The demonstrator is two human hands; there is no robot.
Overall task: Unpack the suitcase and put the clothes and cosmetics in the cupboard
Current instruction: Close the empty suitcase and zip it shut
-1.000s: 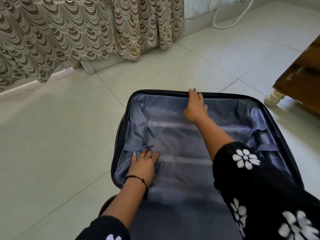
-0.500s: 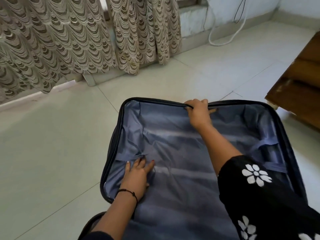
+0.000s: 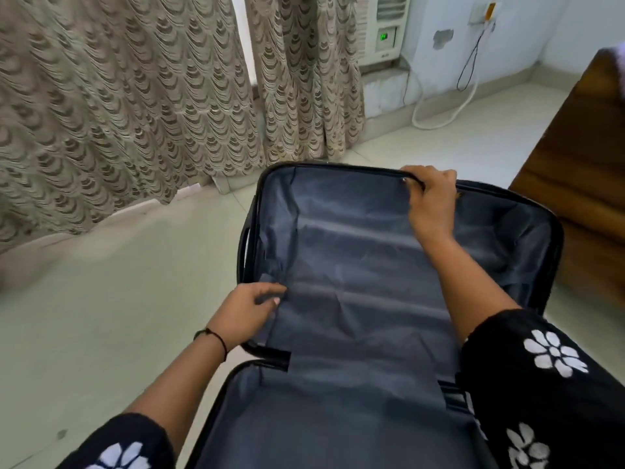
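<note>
Head cam: the suitcase (image 3: 553, 265) lies open on the tiled floor (image 3: 101, 316), grey lining (image 3: 355, 265) showing. The right hand (image 3: 431, 204) is stretched forward, fingers curled over the far rim. The left hand (image 3: 243, 314), wrist bent, pinches the lining by the left edge.

Cut off by the near edge: near half of the suitcase (image 3: 338, 434) and both flowered sleeves (image 3: 558, 394). Hidden under the right sleeve, its near right side; under the right hand (image 3: 431, 204), a stretch of far rim (image 3: 338, 168). Unclear at the left hand (image 3: 243, 314): pinching the lining (image 3: 355, 265) or only resting on it. Blurred: the curtain (image 3: 101, 113) at far left. Too small to read: green digits (image 3: 383, 36) (white unit (image 3: 382, 15), far wall). Cropped at the right: wooden furniture (image 3: 581, 164)
</note>
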